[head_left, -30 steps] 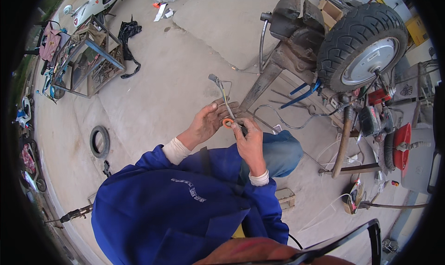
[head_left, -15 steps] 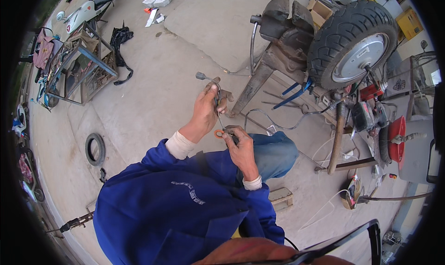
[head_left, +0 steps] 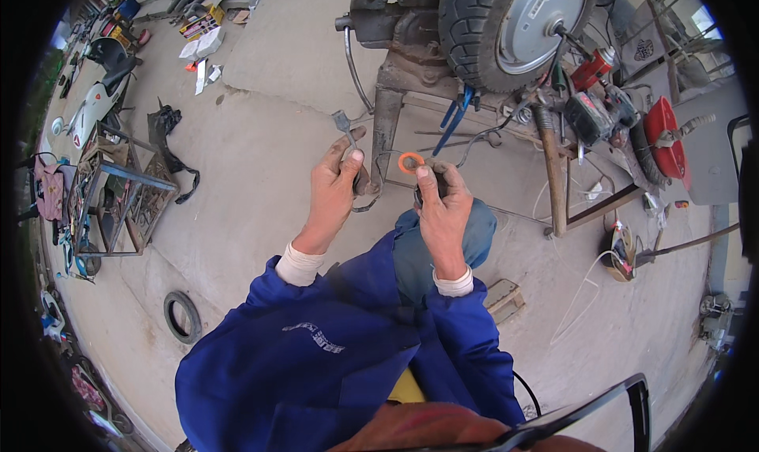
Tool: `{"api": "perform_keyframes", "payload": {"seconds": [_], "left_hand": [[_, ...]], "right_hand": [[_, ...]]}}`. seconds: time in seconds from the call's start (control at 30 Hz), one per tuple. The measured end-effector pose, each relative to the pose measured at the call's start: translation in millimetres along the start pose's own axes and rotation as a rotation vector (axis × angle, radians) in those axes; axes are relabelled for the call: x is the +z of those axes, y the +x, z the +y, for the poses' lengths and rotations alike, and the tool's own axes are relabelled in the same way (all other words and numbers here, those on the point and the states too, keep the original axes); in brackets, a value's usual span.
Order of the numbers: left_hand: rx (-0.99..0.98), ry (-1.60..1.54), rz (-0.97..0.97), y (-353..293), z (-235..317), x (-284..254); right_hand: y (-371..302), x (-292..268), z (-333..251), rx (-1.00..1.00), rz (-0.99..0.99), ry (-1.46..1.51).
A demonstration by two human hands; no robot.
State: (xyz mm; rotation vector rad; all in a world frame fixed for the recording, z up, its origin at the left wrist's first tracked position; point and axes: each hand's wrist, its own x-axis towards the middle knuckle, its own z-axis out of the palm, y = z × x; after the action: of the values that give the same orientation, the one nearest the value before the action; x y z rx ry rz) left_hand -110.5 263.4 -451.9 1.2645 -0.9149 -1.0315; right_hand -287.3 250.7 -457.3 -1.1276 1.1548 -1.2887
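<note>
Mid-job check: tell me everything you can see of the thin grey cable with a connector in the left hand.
The thin grey cable looks flexible and sheathed, perhaps in plastic or rubber. One end carries a wider, flattish grey connector, sticking up above the left hand, tilted toward the picture's upper left. The left hand grips the cable; beyond it, the cable bends in a slack loop, then runs toward the right hand and its orange ring. Its other end cannot be made out.

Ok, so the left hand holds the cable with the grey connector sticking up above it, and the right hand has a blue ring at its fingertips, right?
One thing is off: the ring at the right hand's fingertips is orange, not blue, as the head view shows. The left hand does hold the cable, grey connector up above it.
</note>
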Motion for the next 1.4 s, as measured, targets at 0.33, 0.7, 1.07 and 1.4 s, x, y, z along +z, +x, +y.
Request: {"api": "perform_keyframes", "payload": {"seconds": [0.33,0.7,1.07,1.4], "left_hand": [[0.095,0.327,-0.135,-8,-7,23],[0.619,0.768,-0.042,-3,-13,41],[0.587,0.555,-0.134,3,-15,47],[0.321,0.34,-0.287,13,-1,28]], "right_hand": [[14,2,8,-0.163,0.142,-0.02],[19,-4,12,-0.274,0.226,-0.215],[25,-9,14,-0.481,0.216,-0.375],[28,-26,8,-0.619,0.026,-0.435]]}}
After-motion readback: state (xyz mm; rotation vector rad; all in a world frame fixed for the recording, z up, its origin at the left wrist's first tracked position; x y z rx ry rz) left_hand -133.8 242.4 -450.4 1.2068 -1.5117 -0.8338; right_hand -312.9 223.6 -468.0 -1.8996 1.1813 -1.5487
